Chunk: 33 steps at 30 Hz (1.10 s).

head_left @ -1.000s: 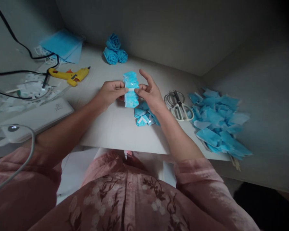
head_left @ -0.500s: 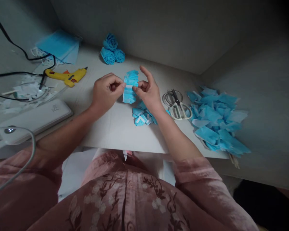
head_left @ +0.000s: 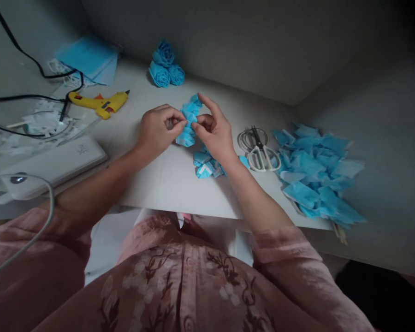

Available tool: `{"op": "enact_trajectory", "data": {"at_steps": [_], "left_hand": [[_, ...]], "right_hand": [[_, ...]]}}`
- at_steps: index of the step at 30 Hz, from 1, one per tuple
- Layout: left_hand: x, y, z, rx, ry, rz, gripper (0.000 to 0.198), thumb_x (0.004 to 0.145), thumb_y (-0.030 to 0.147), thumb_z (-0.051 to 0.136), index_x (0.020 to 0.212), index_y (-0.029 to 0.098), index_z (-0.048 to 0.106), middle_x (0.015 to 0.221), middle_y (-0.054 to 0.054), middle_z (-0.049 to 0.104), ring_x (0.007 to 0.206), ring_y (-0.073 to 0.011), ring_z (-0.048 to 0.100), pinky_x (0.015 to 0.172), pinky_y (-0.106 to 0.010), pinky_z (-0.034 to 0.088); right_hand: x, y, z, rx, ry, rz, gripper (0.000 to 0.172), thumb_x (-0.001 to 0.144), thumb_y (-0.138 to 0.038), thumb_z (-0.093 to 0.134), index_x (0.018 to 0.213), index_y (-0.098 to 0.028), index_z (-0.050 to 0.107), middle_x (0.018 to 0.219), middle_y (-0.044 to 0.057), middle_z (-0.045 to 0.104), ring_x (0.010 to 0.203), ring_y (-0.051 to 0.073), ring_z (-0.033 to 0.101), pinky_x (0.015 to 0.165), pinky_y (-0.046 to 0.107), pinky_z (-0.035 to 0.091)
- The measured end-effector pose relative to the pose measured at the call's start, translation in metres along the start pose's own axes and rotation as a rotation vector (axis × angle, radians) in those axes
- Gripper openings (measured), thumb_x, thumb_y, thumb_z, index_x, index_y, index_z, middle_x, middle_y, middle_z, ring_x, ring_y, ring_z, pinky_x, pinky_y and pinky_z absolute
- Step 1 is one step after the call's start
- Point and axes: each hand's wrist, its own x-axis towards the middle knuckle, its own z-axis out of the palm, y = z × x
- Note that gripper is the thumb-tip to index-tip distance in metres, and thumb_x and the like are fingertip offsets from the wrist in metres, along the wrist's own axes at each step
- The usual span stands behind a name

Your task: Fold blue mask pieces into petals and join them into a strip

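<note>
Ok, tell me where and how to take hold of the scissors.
Probably by the white handle loops, coming from the near side with the right hand, once free of the blue strip: the scissors lie loops toward the near table edge, dark blades pointing away.

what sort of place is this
Probably a craft worktable set against the walls: a yellow hot glue gun, white-handled scissors and three blue rosettes lie on it.
</note>
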Motion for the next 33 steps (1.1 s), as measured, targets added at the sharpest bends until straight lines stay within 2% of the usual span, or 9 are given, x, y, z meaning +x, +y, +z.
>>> {"op": "enact_trajectory", "data": {"at_steps": [7, 13, 22, 28, 33], "left_hand": [[-0.001, -0.004, -0.001, 0.047, -0.031, -0.004, 0.01, 0.084, 0.02, 0.074, 0.077, 0.027, 0.07, 0.078, -0.002, 0.069, 0.077, -0.0211, 0.064, 0.074, -0.039, 0.05], [-0.001, -0.007, -0.002, 0.017, -0.043, -0.007, 0.006, 0.086, 0.024, 0.073, 0.083, 0.028, 0.072, 0.076, -0.002, 0.068, 0.081, -0.0228, 0.065, 0.075, -0.039, 0.05], [0.0, -0.01, -0.002, 0.012, -0.061, -0.011, 0.009, 0.087, 0.026, 0.079, 0.084, 0.028, 0.071, 0.08, -0.001, 0.069, 0.091, -0.0245, 0.065, 0.086, -0.042, 0.051], [-0.001, -0.009, 0.001, 0.071, -0.051, 0.047, 0.006, 0.088, 0.027, 0.076, 0.083, 0.027, 0.073, 0.08, -0.001, 0.07, 0.084, -0.0215, 0.063, 0.079, -0.042, 0.048], [-0.003, -0.01, 0.002, 0.127, -0.038, 0.082, 0.008, 0.091, 0.031, 0.075, 0.084, 0.028, 0.073, 0.081, -0.001, 0.073, 0.081, -0.0212, 0.065, 0.076, -0.04, 0.049]], "right_hand": [[-0.003, -0.003, 0.004, -0.174, 0.031, -0.047, 0.063, 0.099, -0.046, 0.071, 0.158, -0.034, 0.053, 0.093, 0.001, 0.073, 0.081, 0.017, 0.067, 0.074, 0.031, 0.061], [-0.002, 0.001, 0.003, -0.186, 0.028, -0.086, 0.063, 0.101, -0.043, 0.069, 0.16, -0.032, 0.051, 0.094, 0.0, 0.074, 0.085, 0.017, 0.068, 0.079, 0.03, 0.062], [0.0, 0.008, 0.003, -0.144, 0.001, -0.099, 0.066, 0.099, -0.055, 0.071, 0.159, -0.036, 0.05, 0.095, 0.001, 0.074, 0.087, 0.019, 0.07, 0.077, 0.032, 0.063], [0.003, 0.02, 0.002, -0.216, 0.016, -0.108, 0.064, 0.104, -0.056, 0.064, 0.161, -0.036, 0.047, 0.092, 0.002, 0.071, 0.085, 0.02, 0.07, 0.08, 0.035, 0.064], [-0.001, 0.01, 0.004, -0.288, 0.043, -0.142, 0.06, 0.107, -0.048, 0.058, 0.164, -0.035, 0.044, 0.093, 0.002, 0.071, 0.087, 0.02, 0.072, 0.085, 0.037, 0.065]]}}
